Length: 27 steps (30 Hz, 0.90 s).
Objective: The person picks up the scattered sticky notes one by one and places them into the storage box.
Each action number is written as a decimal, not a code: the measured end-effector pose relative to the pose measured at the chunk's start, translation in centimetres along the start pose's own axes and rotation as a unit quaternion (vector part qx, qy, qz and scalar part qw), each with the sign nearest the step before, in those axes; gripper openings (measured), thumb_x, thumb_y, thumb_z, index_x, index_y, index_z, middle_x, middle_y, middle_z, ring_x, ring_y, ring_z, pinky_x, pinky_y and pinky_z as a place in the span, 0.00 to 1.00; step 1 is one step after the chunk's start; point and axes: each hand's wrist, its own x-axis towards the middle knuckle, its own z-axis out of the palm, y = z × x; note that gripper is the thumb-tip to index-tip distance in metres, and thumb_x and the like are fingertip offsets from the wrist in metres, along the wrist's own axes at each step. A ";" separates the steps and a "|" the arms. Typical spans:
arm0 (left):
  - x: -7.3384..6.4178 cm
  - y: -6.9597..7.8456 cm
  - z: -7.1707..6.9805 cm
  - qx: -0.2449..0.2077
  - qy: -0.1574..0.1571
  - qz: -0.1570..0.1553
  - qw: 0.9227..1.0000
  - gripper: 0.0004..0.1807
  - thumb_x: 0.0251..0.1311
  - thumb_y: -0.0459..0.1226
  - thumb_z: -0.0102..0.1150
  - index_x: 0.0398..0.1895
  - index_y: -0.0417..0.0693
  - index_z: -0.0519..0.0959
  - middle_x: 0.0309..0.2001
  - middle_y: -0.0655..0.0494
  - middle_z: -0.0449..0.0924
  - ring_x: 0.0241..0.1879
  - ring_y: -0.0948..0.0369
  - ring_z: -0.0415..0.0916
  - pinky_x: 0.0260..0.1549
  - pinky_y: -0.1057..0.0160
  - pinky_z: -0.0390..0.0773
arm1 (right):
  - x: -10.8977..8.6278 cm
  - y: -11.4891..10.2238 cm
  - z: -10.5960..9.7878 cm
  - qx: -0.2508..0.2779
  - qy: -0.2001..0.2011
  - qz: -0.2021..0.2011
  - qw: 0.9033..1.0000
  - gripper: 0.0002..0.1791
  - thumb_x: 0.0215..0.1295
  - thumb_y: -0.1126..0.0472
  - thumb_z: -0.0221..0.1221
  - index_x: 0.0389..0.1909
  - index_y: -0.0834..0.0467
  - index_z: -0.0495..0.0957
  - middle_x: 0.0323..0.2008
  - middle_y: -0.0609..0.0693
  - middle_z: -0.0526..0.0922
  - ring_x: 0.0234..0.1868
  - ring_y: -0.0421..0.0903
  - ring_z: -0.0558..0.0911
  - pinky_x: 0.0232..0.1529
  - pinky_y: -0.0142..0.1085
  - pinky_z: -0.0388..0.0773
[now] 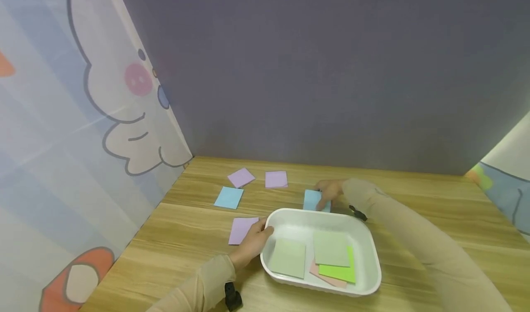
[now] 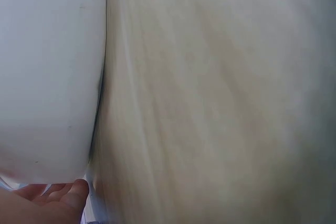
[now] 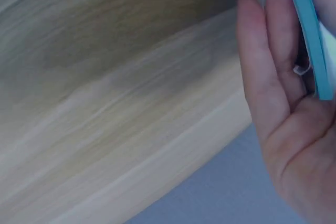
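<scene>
My left hand point(image 1: 252, 243) grips the left rim of a white plastic tub point(image 1: 323, 290), thumb on the rim; the left wrist view shows its fingers point(image 2: 77, 192) against the tub's outer wall. Beyond the far rim, my right hand point(image 1: 330, 191) pinches a blue sticky-note pad point(image 1: 311, 200). In the right wrist view that pad's edge point(image 3: 314, 35) stands between thumb and fingers. Inside the tub lie two pale green pads, one at the left point(image 1: 288, 258) and another point(image 1: 331, 248) overlapping a bright green pad point(image 1: 349, 261) and a pink pad point(image 1: 327, 279).
Left of the tub, a purple pad point(image 1: 240, 230) lies close to my left hand. Farther back are a blue pad point(image 1: 229, 197) and two purple pads point(image 1: 241, 177), point(image 1: 276, 179). A grey panel point(image 1: 323, 82) rises behind the wooden table point(image 1: 165, 252); a printed curtain point(image 1: 49, 132) hangs at left.
</scene>
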 end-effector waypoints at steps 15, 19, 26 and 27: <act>0.0 0.0 0.0 0.012 0.001 -0.008 1.000 0.25 0.67 0.37 0.40 0.65 0.35 0.59 0.57 0.36 0.69 0.53 0.48 0.72 0.46 0.52 0.78 | -2.3 1.4 -0.9 0.063 0.086 -0.037 0.994 0.18 0.54 0.66 0.62 0.42 0.70 0.69 0.38 0.60 0.75 0.29 0.48 0.81 0.26 0.40 0.83; 0.1 0.1 0.0 0.017 0.005 -0.007 1.000 0.25 0.68 0.38 0.40 0.66 0.36 0.59 0.59 0.38 0.69 0.54 0.48 0.71 0.48 0.52 0.77 | -2.6 1.3 -1.2 0.063 0.090 -0.046 0.993 0.18 0.54 0.67 0.62 0.42 0.71 0.68 0.38 0.62 0.74 0.28 0.48 0.80 0.26 0.41 0.83; 0.3 -0.1 0.1 0.013 0.004 -0.010 1.000 0.25 0.67 0.38 0.40 0.65 0.35 0.59 0.57 0.37 0.70 0.52 0.49 0.72 0.46 0.53 0.78 | -2.6 1.7 -1.3 0.061 0.090 -0.070 0.992 0.21 0.54 0.66 0.62 0.45 0.72 0.68 0.38 0.62 0.75 0.30 0.47 0.80 0.27 0.41 0.83; 0.3 -0.1 0.1 0.012 0.005 -0.011 1.000 0.25 0.67 0.38 0.40 0.65 0.35 0.59 0.57 0.37 0.70 0.52 0.49 0.73 0.45 0.53 0.79 | -2.6 1.8 -1.3 0.064 0.091 -0.071 0.991 0.21 0.54 0.66 0.63 0.45 0.72 0.68 0.38 0.62 0.75 0.30 0.47 0.80 0.27 0.41 0.83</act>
